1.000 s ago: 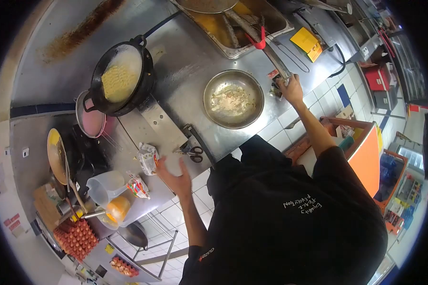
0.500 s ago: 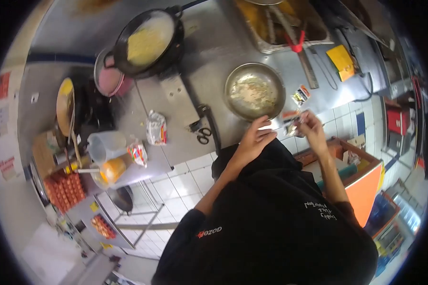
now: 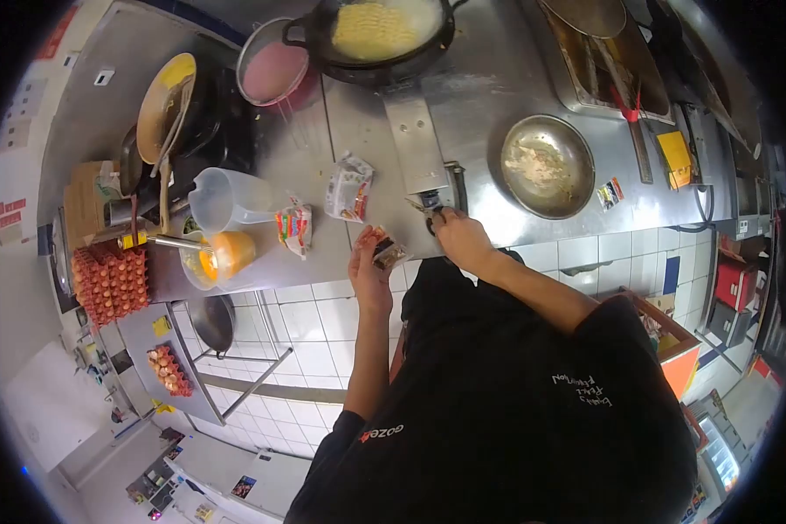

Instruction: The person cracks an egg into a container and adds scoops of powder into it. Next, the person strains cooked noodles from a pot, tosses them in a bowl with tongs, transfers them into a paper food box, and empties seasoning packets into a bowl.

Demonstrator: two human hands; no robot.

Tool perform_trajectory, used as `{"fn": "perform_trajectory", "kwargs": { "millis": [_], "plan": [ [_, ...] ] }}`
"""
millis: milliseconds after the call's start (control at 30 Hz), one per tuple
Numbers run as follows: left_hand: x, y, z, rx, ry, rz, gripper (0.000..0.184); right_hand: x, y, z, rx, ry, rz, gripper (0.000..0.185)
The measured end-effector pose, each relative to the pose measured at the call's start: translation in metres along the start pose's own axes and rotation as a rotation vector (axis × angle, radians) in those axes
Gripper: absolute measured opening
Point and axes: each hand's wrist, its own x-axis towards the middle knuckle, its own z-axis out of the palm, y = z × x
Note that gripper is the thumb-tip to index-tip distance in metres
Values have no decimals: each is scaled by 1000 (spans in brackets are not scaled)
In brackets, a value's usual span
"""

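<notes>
My left hand (image 3: 371, 278) holds a small seasoning packet (image 3: 390, 252) in front of the counter edge. My right hand (image 3: 463, 242) has its fingers closed round the handles of the scissors (image 3: 430, 212), whose blades point left on the counter; the handles are mostly covered by the fingers. An opened noodle wrapper (image 3: 350, 187) lies just beyond my left hand, and a second red and white wrapper (image 3: 294, 229) is to its left. Right of my right hand is a steel bowl (image 3: 548, 166) with powder and bits in it. Another small packet (image 3: 610, 193) lies beside the bowl.
A black wok (image 3: 384, 70) with noodles in pale liquid stands at the back. A pink strainer (image 3: 275, 73), a clear jug (image 3: 227, 201) and an orange container (image 3: 227, 255) are on the left, near egg trays (image 3: 111, 283). An oily tray (image 3: 664, 98) is at the back right.
My left hand has moved left with a packet now in it. My right hand has left the packets beside the bowl and taken hold of the scissors. The view has shifted too.
</notes>
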Motion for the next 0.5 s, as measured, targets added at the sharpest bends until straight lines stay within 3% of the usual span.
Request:
{"fn": "perform_trajectory", "kwargs": {
  "millis": [33, 167, 267, 367, 433, 467, 500],
  "plan": [
    [2, 9, -5, -63, -1, -7, 27, 11, -7, 5, -124, -70, 80, 29],
    [16, 9, -30, 68, -34, -10, 26, 26, -19, 10, -258, -29, 31, 21],
    [24, 8, -30, 25, -62, 28, 25, 34, -29, 13, -197, -156, 121, 27],
    [28, 16, -24, 53, -54, 60, 26, 30, -17, 31, -94, -185, 49, 35],
    [28, 26, -9, 74, -46, 66, 27, 24, -8, 15, 396, -183, -7, 30],
    [29, 31, 0, 73, -61, 30, 29, 17, -3, 1, 396, -179, -4, 30],
    [31, 33, 8, 72, -74, -6, 31, 10, -3, -26, 774, -345, 153, 32]
  ]
}}
